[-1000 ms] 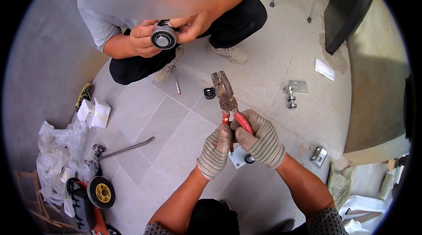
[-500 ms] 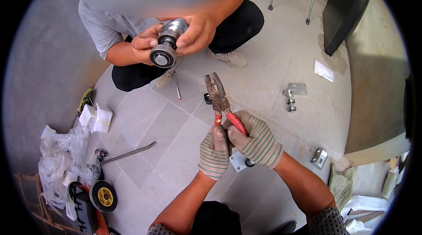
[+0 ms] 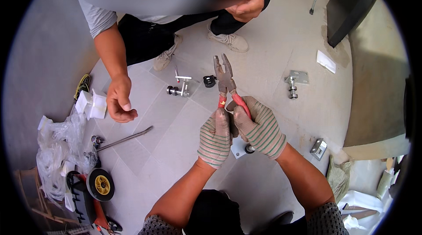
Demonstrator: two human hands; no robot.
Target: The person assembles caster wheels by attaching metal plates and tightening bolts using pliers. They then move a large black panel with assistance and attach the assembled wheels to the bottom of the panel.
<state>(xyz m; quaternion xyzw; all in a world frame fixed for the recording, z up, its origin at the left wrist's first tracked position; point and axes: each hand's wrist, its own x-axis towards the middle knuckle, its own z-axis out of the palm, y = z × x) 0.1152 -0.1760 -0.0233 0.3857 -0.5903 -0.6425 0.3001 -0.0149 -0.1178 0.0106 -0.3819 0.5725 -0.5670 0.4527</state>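
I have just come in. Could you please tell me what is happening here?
A person's gloved left hand and right hand hold up pliers, one on each red handle, jaws apart. Opposite, a co-worker crouches, one bare hand hanging over the floor, apparently empty. A metal roller lies on the floor between the two people.

Open floor (image 3: 154, 164) lets the left hand (image 3: 215, 138) pass left to the metal bar (image 3: 125, 138). On the far side, the pliers (image 3: 226, 81), a small black object (image 3: 209, 81), a roller bracket (image 3: 184, 87) and the co-worker's arm (image 3: 113, 54) obstruct. For the right hand (image 3: 260, 126), a gap parts the far bracket (image 3: 300, 77) and near bracket (image 3: 318, 149).
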